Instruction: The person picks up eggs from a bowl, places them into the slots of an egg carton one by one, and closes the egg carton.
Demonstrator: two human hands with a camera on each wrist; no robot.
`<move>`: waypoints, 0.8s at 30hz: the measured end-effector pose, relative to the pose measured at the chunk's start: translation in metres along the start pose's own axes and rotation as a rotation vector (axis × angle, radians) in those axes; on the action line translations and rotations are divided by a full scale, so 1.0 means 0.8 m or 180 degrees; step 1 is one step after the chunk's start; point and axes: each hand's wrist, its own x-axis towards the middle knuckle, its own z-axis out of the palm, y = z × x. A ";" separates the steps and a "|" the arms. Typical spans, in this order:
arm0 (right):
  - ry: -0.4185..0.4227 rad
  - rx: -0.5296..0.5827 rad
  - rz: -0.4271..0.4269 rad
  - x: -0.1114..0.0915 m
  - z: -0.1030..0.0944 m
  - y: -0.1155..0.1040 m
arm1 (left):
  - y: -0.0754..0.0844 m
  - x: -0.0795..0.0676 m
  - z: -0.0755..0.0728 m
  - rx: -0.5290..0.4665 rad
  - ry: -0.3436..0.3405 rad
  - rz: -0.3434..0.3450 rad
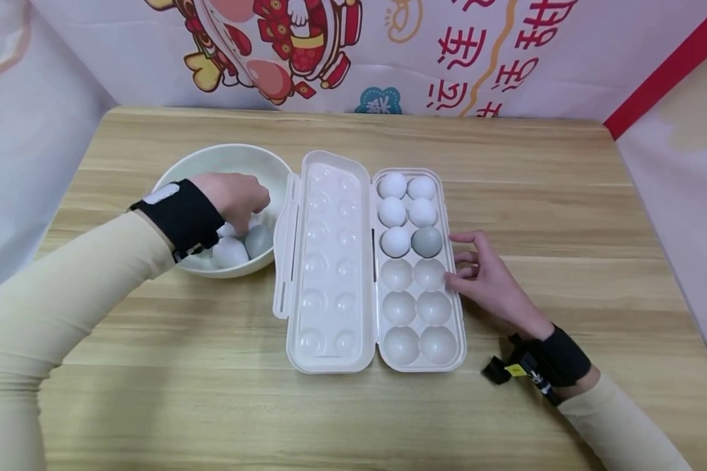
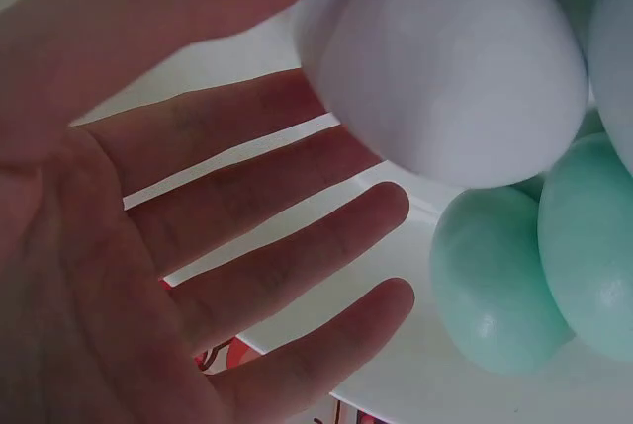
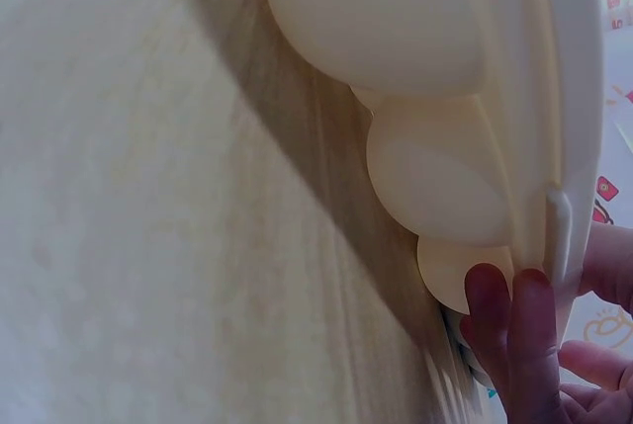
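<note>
In the head view my left hand reaches down into a white bowl of eggs. My thumb and first fingers pinch a white egg in the left wrist view, the other fingers spread. Pale green eggs lie beside it. An opened white plastic egg carton stands right of the bowl. White eggs and one grey-green egg sit in its far cups. My right hand grips the carton's right edge, thumb on the rim and fingers against the side.
The carton's lid lies folded back to the left, its latch flap close to the bowl. Bare cups fill the carton's near half. A wooden table carries everything, with a printed cloth behind it.
</note>
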 end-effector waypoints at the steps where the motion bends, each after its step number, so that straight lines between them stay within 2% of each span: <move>1: 0.0003 0.0000 -0.0008 0.000 0.000 0.000 | 0.001 0.001 0.001 -0.0017 -0.0020 -0.0017; 7: -0.0011 0.0034 -0.0018 0.000 -0.001 0.002 | 0.005 0.005 0.008 -0.0045 -0.0089 -0.0103; 15: -0.0017 0.0003 0.0032 0.000 -0.002 0.000 | 0.002 0.005 0.012 -0.0048 -0.0021 0.0047; 24: -0.0022 0.0008 0.0022 0.001 -0.002 0.002 | -0.001 0.005 0.014 -0.0184 0.0043 0.0103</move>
